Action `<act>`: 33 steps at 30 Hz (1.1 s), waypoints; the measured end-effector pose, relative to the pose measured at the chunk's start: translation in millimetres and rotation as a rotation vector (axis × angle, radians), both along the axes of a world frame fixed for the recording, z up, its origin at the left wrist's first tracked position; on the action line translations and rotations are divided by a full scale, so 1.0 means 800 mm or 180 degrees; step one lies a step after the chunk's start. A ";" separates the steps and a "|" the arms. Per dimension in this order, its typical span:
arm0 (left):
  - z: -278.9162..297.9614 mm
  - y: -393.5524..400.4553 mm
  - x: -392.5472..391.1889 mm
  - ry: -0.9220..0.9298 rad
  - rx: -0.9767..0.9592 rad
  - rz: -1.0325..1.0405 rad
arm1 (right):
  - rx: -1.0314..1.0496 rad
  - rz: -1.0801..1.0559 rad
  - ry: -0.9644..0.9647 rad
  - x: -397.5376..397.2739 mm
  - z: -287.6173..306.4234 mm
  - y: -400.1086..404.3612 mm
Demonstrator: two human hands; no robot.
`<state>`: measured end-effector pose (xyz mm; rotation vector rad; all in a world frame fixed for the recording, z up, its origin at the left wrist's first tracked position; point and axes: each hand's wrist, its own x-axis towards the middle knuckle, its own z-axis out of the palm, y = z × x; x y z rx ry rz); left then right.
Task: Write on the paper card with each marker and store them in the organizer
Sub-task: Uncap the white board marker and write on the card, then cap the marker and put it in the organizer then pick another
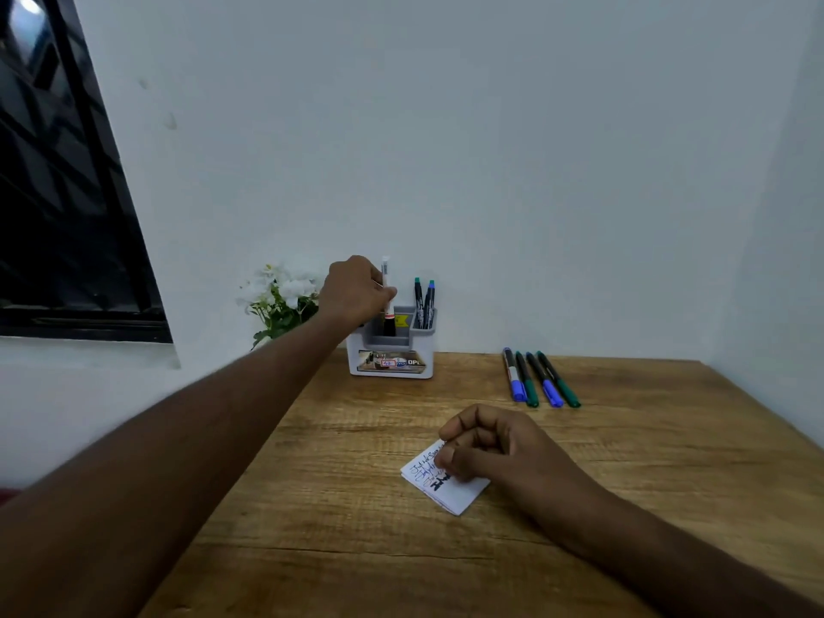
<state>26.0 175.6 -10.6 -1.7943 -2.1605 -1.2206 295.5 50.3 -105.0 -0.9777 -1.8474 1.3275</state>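
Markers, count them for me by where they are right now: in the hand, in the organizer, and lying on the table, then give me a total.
Held by the left hand, white marker going into the organizer: 1
Standing in the organizer's right compartment, markers: 2
Lying on the table, blue and green markers: 4
Total: 7

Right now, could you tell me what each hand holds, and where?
The left hand grips a white marker mid-barrel, over the organizer. The right hand holds nothing; it rests on the card.

White flowers (281, 301) against wall, at wooden table (356, 550) back edge; dark window (67, 194) left.
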 end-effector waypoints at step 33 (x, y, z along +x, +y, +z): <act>-0.121 -0.159 0.031 0.0996 -0.0578 -0.2997 | 0.2384 -0.0757 -0.3002 0.045 0.006 0.066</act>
